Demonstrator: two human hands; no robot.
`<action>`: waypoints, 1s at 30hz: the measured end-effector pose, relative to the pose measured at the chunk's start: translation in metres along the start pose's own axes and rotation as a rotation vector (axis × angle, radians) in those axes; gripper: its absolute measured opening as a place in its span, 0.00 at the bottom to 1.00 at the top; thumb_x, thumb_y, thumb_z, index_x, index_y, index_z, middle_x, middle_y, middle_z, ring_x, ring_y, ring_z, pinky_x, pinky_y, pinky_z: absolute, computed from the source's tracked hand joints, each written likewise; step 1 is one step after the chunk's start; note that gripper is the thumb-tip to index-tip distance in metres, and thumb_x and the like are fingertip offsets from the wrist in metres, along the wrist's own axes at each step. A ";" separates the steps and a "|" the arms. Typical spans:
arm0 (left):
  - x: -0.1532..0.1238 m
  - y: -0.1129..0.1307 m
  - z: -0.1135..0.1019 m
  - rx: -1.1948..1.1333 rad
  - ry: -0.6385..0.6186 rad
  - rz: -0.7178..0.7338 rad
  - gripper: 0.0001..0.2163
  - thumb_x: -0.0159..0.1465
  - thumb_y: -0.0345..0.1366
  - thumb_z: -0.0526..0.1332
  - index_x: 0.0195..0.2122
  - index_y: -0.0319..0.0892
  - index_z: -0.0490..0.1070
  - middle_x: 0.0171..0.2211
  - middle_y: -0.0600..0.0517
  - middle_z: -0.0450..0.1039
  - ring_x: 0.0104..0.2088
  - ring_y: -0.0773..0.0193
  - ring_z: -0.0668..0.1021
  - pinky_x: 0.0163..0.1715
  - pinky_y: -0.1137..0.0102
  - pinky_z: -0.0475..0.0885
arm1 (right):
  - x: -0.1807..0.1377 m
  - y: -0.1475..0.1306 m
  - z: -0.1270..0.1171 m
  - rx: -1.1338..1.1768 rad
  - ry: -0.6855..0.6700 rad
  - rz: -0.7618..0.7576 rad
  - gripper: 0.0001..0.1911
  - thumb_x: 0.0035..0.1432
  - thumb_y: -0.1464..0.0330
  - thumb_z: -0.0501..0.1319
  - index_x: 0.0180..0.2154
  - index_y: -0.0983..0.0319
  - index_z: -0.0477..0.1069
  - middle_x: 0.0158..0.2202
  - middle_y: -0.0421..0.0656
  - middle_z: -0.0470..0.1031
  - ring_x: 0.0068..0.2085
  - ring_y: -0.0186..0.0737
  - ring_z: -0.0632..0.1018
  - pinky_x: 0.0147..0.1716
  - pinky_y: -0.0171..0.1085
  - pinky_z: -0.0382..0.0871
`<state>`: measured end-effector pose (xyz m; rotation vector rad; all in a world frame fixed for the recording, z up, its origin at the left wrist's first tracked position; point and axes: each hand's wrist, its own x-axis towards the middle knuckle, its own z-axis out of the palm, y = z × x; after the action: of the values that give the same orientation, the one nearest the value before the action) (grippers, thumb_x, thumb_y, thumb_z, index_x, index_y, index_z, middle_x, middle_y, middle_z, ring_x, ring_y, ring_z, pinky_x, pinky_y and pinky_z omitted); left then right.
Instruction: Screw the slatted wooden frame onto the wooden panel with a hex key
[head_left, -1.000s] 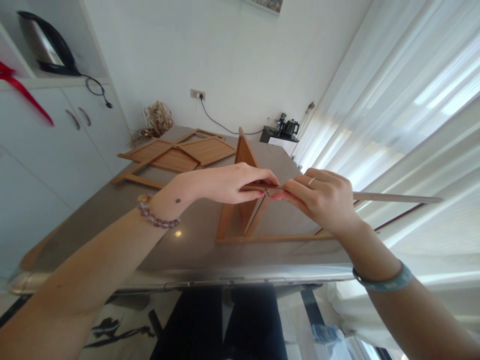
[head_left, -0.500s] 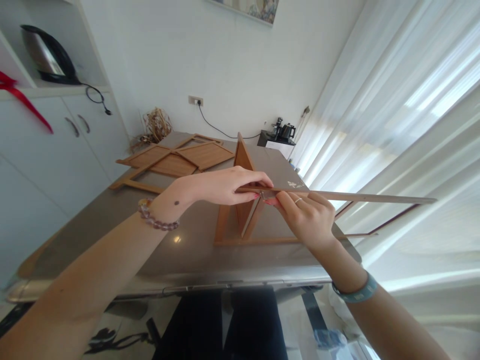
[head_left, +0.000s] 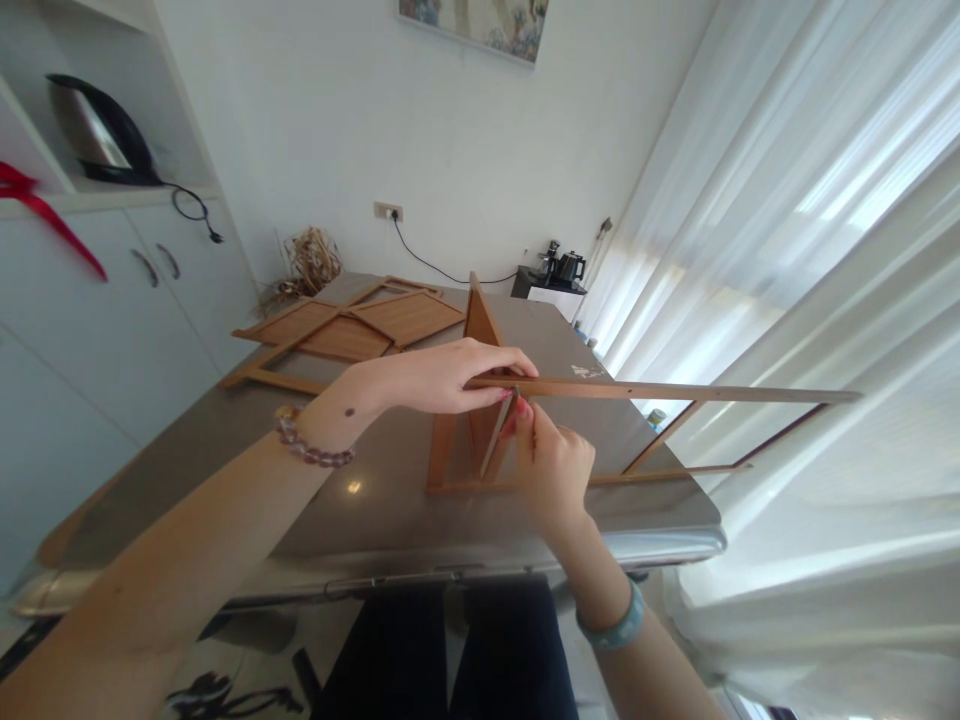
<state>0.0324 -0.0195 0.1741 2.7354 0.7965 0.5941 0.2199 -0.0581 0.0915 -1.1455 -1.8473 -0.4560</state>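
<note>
1. The left hand (head_left: pixel 480 376) is closed around the end of the wooden frame's top rail (head_left: pixel 675 391), thumb beneath, fingers above.
2. The right hand (head_left: pixel 555 455) bunches its fingertips at a small metal fastener (head_left: pixel 515 391) just beside that grip; whether they pinch it, I cannot tell.
3. Beyond the left grip, a wooden panel (head_left: pixel 482 318) stands upright.

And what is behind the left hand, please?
A wooden panel shows above and below the left hand; its middle is covered, so I cannot see that part.
</note>
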 end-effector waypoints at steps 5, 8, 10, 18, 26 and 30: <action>0.000 0.000 0.000 -0.010 0.001 -0.001 0.16 0.69 0.32 0.56 0.58 0.45 0.64 0.53 0.50 0.74 0.49 0.65 0.77 0.49 0.72 0.68 | -0.005 -0.013 0.003 0.198 -0.044 0.166 0.26 0.72 0.61 0.47 0.25 0.57 0.75 0.20 0.38 0.76 0.18 0.33 0.71 0.22 0.34 0.52; -0.001 0.001 -0.002 -0.022 -0.014 0.010 0.18 0.68 0.31 0.56 0.59 0.46 0.63 0.54 0.49 0.73 0.51 0.63 0.76 0.51 0.71 0.67 | 0.000 -0.002 -0.007 0.103 -0.075 0.084 0.25 0.71 0.59 0.50 0.25 0.58 0.74 0.17 0.38 0.73 0.18 0.33 0.71 0.21 0.35 0.50; -0.001 0.002 -0.002 -0.037 -0.010 0.018 0.18 0.67 0.31 0.56 0.58 0.46 0.64 0.55 0.49 0.72 0.52 0.63 0.75 0.52 0.71 0.67 | 0.007 0.009 -0.015 0.039 -0.080 0.010 0.22 0.69 0.57 0.54 0.26 0.59 0.73 0.18 0.38 0.71 0.18 0.33 0.69 0.20 0.35 0.51; 0.003 -0.001 0.002 -0.116 0.019 0.056 0.15 0.69 0.33 0.56 0.56 0.44 0.66 0.50 0.48 0.75 0.47 0.64 0.78 0.46 0.72 0.70 | 0.048 0.043 -0.031 0.110 -0.116 -0.831 0.12 0.67 0.76 0.53 0.49 0.63 0.70 0.42 0.48 0.78 0.42 0.40 0.79 0.42 0.38 0.75; 0.003 -0.002 0.002 -0.124 0.003 0.050 0.17 0.67 0.31 0.56 0.57 0.46 0.65 0.51 0.50 0.75 0.48 0.65 0.77 0.48 0.73 0.69 | 0.072 0.057 -0.048 0.021 -0.227 -1.170 0.18 0.65 0.81 0.51 0.55 0.72 0.65 0.44 0.52 0.77 0.47 0.44 0.79 0.47 0.43 0.78; 0.002 -0.004 0.004 -0.109 0.016 0.038 0.22 0.62 0.27 0.59 0.57 0.47 0.65 0.52 0.52 0.74 0.49 0.65 0.77 0.47 0.73 0.69 | 0.082 0.049 -0.055 -0.063 -0.206 -1.292 0.11 0.66 0.81 0.52 0.45 0.70 0.71 0.40 0.49 0.78 0.42 0.41 0.80 0.43 0.40 0.78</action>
<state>0.0341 -0.0157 0.1697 2.6549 0.6962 0.6487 0.2742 -0.0280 0.1822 0.1454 -2.5920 -1.1175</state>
